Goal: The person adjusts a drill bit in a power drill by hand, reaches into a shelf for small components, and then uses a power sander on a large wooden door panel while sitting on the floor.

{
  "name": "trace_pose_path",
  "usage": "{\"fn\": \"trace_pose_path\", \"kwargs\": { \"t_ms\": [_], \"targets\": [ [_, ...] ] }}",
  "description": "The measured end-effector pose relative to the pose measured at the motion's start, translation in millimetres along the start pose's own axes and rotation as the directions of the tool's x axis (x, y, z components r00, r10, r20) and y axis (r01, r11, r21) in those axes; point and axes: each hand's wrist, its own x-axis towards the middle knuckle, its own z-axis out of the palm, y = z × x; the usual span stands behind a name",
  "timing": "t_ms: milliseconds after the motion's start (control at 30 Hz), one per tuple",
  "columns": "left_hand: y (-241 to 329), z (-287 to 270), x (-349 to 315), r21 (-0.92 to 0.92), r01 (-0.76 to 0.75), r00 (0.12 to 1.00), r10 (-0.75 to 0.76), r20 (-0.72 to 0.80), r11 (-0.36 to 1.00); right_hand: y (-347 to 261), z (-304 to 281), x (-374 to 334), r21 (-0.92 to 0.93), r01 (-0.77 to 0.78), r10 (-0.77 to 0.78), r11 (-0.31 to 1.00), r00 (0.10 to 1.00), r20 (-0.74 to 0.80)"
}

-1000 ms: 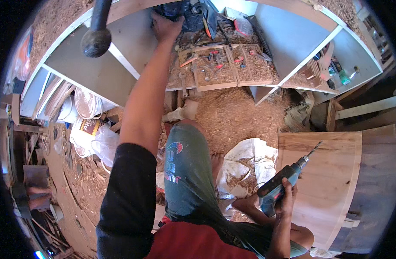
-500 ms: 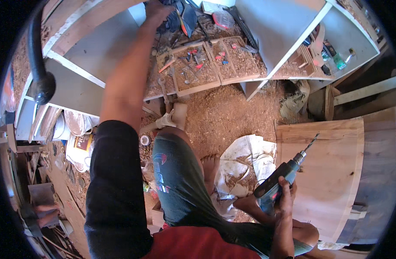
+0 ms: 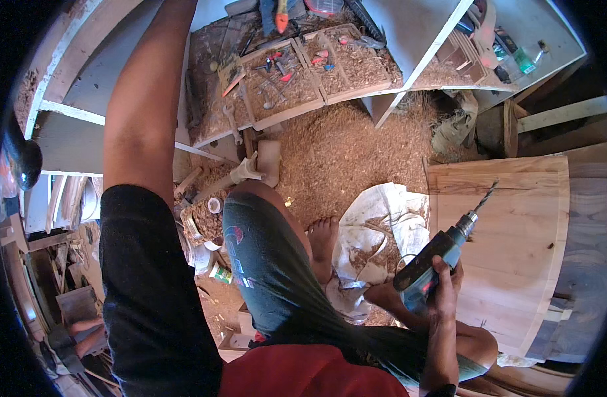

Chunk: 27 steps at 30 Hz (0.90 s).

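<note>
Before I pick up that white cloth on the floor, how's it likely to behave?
The white cloth will probably sag rather than hold its shape, since it lies in loose creases. The wood shavings on it would likely spill once an edge lifts. It looks thin, so I'd guess it's light for its size.
</note>
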Motion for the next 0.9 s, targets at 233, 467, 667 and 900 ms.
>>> {"fn": "trace_pose_path", "kwargs": {
  "t_ms": [233, 467, 667, 900],
  "targets": [
    [-12.8, -9.4, 9.7, 0.039, 0.011, 1.000, -0.011, -0.008, 0.999, 6.9, -7.2, -0.3, 0.038, -0.008, 0.007, 0.999, 1.000, 0.018],
    [-67.0, 45.5, 50.6, 0.119, -0.110, 0.994, 0.107, 0.027, 0.987, -2.2, 3.6, -9.2, 0.096, -0.073, 0.084, 0.993, 0.990, -0.109],
    [-48.1, 40.4, -35.8, -0.534, 0.032, 0.980, 0.080, 0.184, 0.845, -21.2, -5.2, -4.3, -0.014, -0.001, 0.000, 1.000, 0.999, -0.054],
    [169.0, -54.6, -220.2, -0.589, 0.279, 0.946, -0.324, 0.031, 0.759, -31.0, -12.5, -0.1, 0.104, 0.112, -0.114, 0.988, 0.993, 0.016]
  ]
}}
